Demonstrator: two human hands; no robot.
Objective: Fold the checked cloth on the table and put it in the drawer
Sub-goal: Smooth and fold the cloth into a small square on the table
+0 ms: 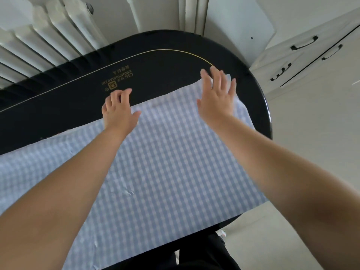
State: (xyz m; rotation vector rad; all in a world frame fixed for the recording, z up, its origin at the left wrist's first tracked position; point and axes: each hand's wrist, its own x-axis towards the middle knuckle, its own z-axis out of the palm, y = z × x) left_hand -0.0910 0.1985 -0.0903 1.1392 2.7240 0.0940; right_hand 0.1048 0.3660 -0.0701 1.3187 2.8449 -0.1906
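Observation:
A blue-and-white checked cloth (165,162) lies spread flat over the near half of a black table (78,106) with a gold line and gold lettering. My left hand (118,110) is at the cloth's far edge near the middle, fingers loosely curled over the bare tabletop, thumb touching the cloth. My right hand (218,92) lies over the far right corner of the cloth with fingers straight and spread. Whether either hand pinches the edge is not plain. A white cabinet with drawers (288,61) and black handles stands at the right, all shut.
A white radiator (39,36) runs behind the table at the upper left. A white wall and pipe stand behind the table's far end. Pale floor (311,123) lies to the right, between table and cabinet. My dark-clothed legs show below the near table edge.

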